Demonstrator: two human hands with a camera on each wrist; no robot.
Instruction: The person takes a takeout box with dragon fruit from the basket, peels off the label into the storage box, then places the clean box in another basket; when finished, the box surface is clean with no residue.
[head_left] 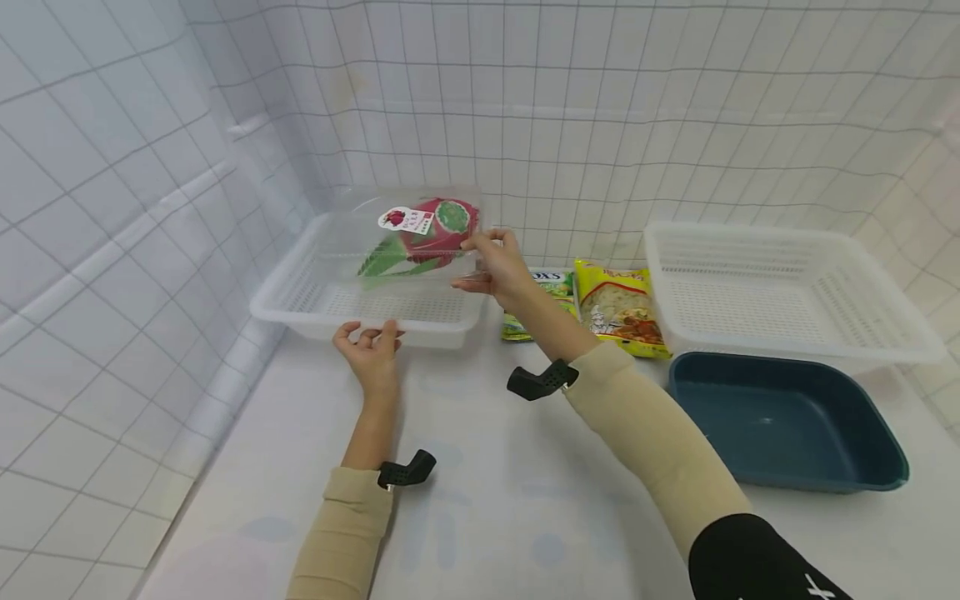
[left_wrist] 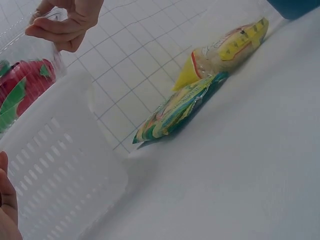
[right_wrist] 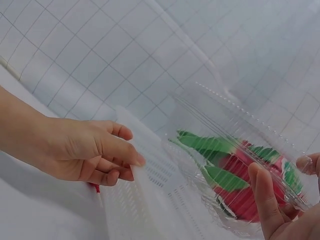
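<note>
A clear plastic clamshell box (head_left: 352,237) holds a red dragon fruit (head_left: 442,237) with green scales, and a white label is stuck on the lid. My right hand (head_left: 501,271) pinches the box at its right edge, keeping it tilted over the left white basket (head_left: 307,317). At that basket's front rim is my left hand (head_left: 369,358); the right wrist view shows its thumb (right_wrist: 136,158) on the rim and the other fingers bent below it. The left wrist view catches the basket's slotted side (left_wrist: 55,165) and the right hand (left_wrist: 75,22) gripping the box.
Right of the basket, a green packet (head_left: 553,285) and a yellow food bag (head_left: 619,307) lie by the tiled wall covering. A second white basket (head_left: 795,343) stands farther right, behind a dark blue tub (head_left: 772,433). Tiled covering also closes off the left side.
</note>
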